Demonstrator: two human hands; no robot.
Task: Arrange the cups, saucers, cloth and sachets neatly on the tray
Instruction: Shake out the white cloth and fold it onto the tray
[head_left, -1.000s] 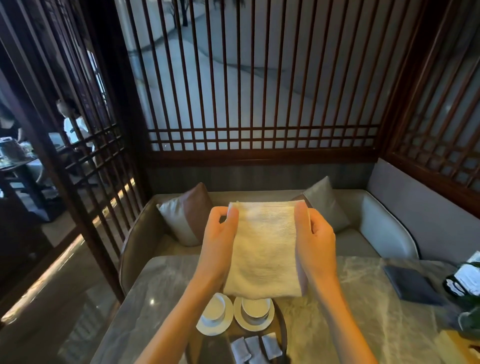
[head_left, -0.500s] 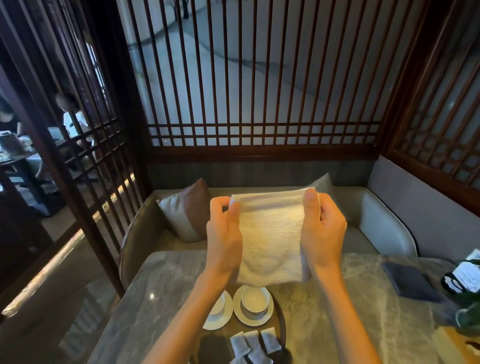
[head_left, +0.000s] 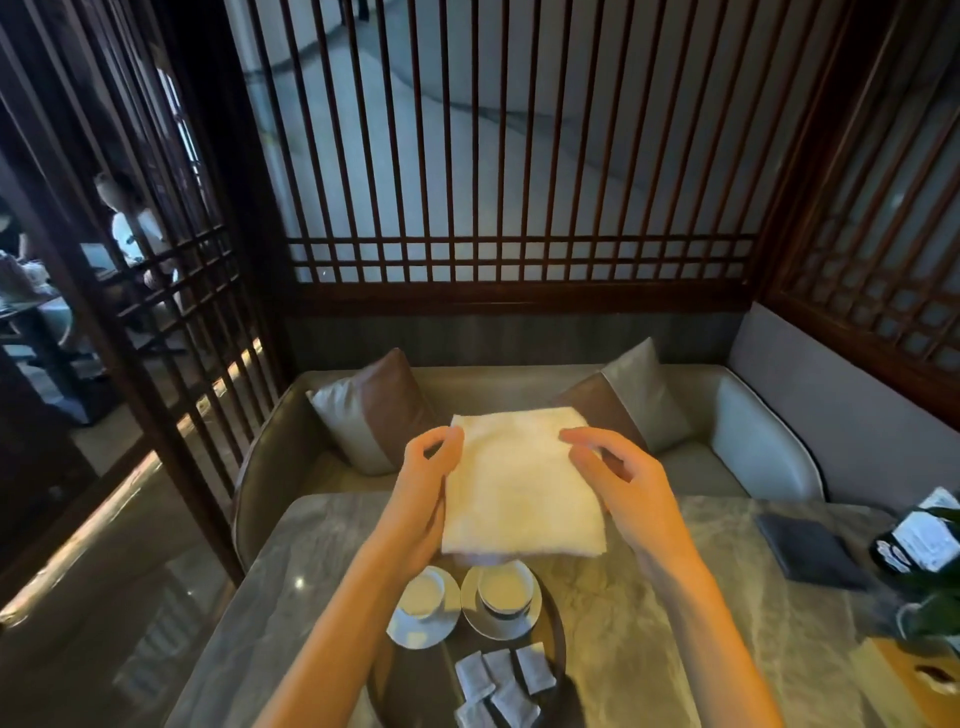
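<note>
Cloth now tilted flatter, right hand fingers loosened off it.

— What colours?
— A cream cloth, white cups on white saucers, pale grey sachets on a dark brown tray.
— And the bench?
— Grey-green marble with pale veins; a dark slate napkin at its right edge.

Showing a grey marble table, carrying a dark oval tray at 6 o'clock near the front edge. Lying flat at 3 o'clock, a dark folded napkin. Sitting at the right edge, a dark packet with a white label, green leaves and a yellow wooden box just below.
</note>
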